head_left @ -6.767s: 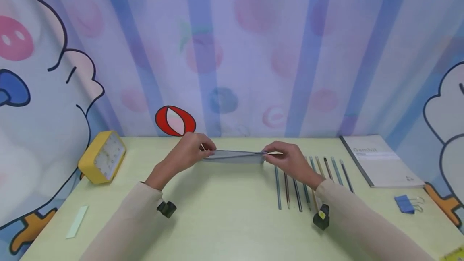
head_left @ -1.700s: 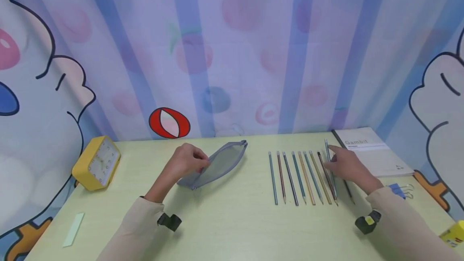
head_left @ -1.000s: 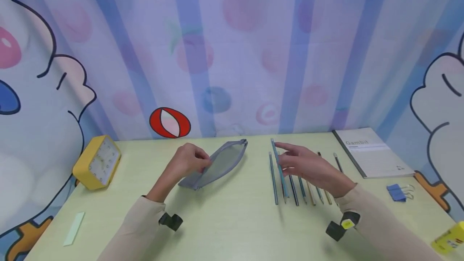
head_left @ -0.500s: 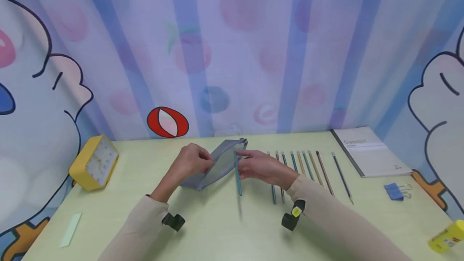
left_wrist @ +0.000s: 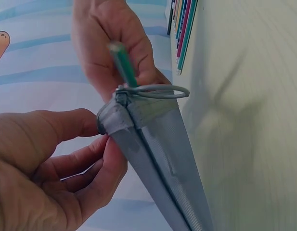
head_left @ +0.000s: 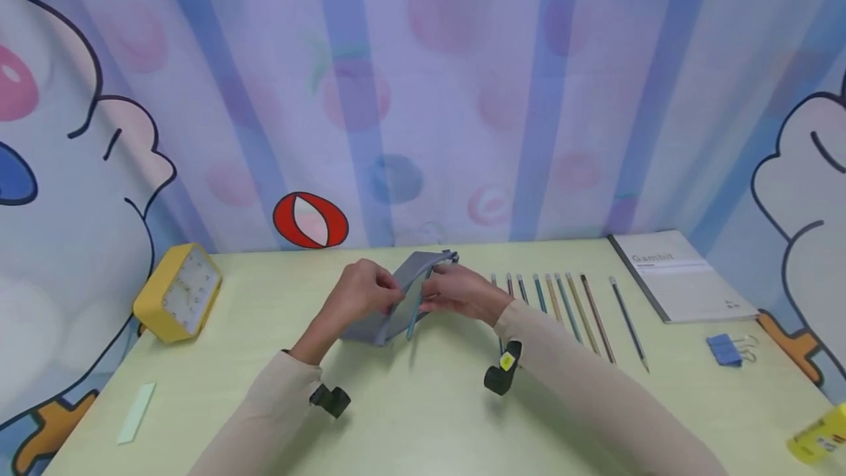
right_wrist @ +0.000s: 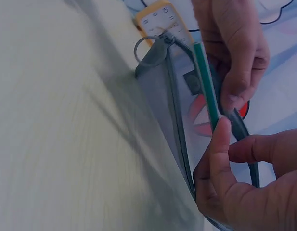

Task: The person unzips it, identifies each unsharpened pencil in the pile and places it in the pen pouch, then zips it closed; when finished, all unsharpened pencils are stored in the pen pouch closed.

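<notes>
Moved leftward since the earlier frame: right sleeve [head_left: 581, 377]. Pouch [head_left: 407, 269], grey, one: between left hand [head_left: 360, 289] and right hand [head_left: 460, 289], mouth gaping. Left hand: pinching the rim; best kept steady, holding the gap. Right hand: pinching a pencil. Teal pencil [right_wrist: 206, 82], one: tilted at the mouth, depth inside uncertain; best turned along the pouch's length, clear of the rim, before release.

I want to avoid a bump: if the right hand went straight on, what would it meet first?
Most likely the gray pouch, close before the right hand; whether they already touch is unclear.
</notes>
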Available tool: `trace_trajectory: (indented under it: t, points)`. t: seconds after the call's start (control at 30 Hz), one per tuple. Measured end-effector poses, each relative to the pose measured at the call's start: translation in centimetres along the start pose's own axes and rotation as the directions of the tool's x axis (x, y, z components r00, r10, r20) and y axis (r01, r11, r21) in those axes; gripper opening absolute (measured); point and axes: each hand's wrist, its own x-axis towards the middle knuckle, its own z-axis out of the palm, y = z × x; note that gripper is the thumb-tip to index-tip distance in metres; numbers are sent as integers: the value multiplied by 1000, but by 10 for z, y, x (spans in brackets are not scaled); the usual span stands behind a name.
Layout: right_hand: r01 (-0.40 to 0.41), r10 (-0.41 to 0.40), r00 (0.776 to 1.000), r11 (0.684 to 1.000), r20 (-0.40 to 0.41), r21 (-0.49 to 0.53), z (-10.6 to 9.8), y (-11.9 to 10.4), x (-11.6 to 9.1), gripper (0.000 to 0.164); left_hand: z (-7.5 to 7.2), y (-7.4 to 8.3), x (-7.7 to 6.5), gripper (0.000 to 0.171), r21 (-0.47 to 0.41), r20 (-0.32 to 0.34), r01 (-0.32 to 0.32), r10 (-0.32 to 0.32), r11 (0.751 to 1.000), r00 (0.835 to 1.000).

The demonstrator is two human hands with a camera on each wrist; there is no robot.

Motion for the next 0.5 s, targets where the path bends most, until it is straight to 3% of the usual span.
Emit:
trace_trajectory:
  t: [0.17, 0.4, 0.5]
  points:
    - [7, -9, 998, 1000, -68, -27, 5, -3, 4, 56, 1, 1, 1, 12, -1, -8, -2, 2, 1000, 1000]
    - [-30, 44, 987, 996, -157, 89, 12, 0, 15, 16, 3, 3, 2, 12, 9, -20, -18, 18, 1000, 1000]
    - [-31, 47, 984, 995, -170, 97, 16, 1, 16, 10, 4, 3, 2, 11, 6, -36, -12, 12, 1000, 999]
